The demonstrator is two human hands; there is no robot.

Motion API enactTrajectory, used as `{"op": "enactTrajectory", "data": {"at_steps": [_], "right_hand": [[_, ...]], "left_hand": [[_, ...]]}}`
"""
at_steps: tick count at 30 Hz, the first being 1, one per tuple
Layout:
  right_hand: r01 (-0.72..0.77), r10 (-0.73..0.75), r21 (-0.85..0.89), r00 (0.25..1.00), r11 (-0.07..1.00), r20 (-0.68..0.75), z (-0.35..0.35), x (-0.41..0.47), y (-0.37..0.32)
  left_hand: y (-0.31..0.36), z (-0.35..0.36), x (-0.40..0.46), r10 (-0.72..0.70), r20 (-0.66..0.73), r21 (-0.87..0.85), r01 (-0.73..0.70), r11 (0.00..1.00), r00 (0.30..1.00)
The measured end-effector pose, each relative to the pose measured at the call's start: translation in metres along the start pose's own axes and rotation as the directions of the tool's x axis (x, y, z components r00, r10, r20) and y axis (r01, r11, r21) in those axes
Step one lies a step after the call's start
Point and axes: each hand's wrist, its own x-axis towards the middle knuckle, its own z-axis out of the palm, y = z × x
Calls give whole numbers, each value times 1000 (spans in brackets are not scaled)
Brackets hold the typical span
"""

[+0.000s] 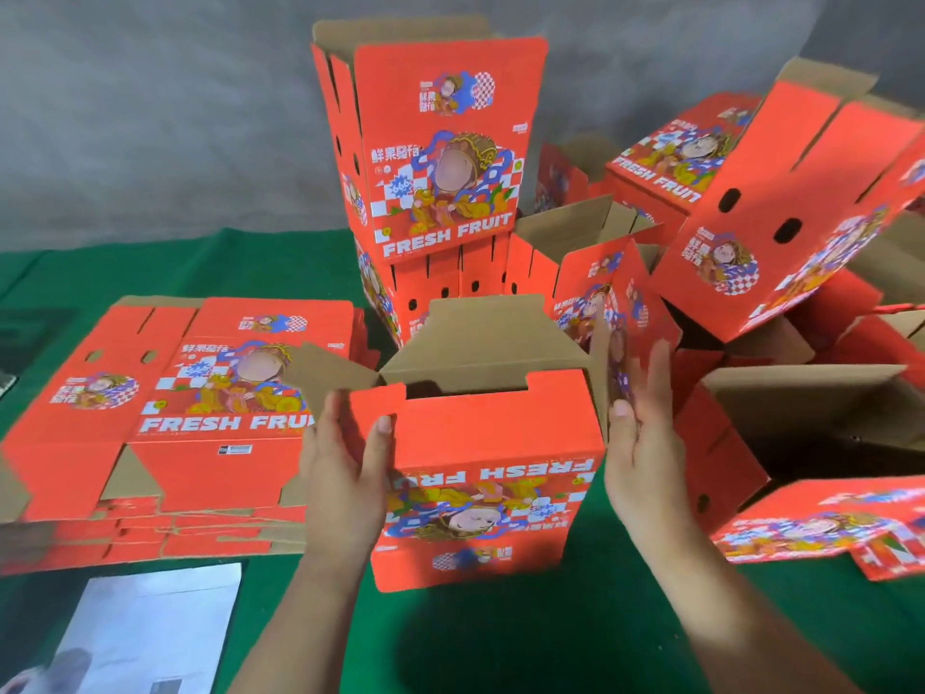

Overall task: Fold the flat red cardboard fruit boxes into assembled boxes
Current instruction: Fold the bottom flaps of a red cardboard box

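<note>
Head view: at 6 o'clock, upright red corrugated box (493, 473), print upside-down, open top; left hand (345, 473) grips its left corner, right hand (643, 443), fingers straight, presses its right flap.

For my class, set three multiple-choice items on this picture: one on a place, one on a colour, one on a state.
1. Where does the stack of flat boxes lie?
A. To the person's left
B. To the right
C. On the floor

2. What colour is the table cover?
A. Blue
B. Green
C. White

3. How is the box in hand?
A. Flat
B. Taped shut
C. Opened up, flaps loose

Key: A, the stack lies beside the left hand. B, green cloth shows around the boxes. C, the right hand presses its side, and brown flaps stand open.
</note>
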Motion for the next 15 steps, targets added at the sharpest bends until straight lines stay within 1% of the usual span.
{"op": "enactTrajectory", "data": {"at_steps": [2, 4, 6, 8, 10, 12, 13, 14, 15], "right_hand": [[-15, 23, -71, 993, 997, 120, 1, -4, 3], [-13, 20, -47, 987, 999, 159, 4, -6, -1], [-35, 38, -23, 989, 999, 143, 10, -7, -3], [-145, 141, 33, 985, 989, 101, 16, -5, -4], [-236, 233, 52, 971, 970, 55, 21, -3, 1], [-266, 264, 44, 964, 963, 41, 23, -3, 2], [-233, 233, 50, 972, 971, 10, 23, -4, 1], [-163, 166, 50, 984, 985, -60, 22, -4, -1], [-62, 61, 0, 986, 998, -155, 22, -5, -3]], "left_hand": [[-1, -1, 3, -20, -14, 38, 21, 999, 1000], [-2, 0, 2, -21, -46, 96, 25, 995, 999], [-3, 3, -1, -23, -76, 158, 35, 987, 997], [-7, 8, -5, -29, -88, 197, 46, 979, 996], [-13, 12, -9, -20, -98, 198, 39, 979, 995], [-17, 15, -11, 8, -114, 181, 13, 983, 993], [-18, 16, -11, 17, -123, 183, 6, 983, 992], [-18, 18, -11, 24, -130, 195, 2, 981, 991], [-17, 20, -10, 33, -134, 214, -4, 977, 990]]}}
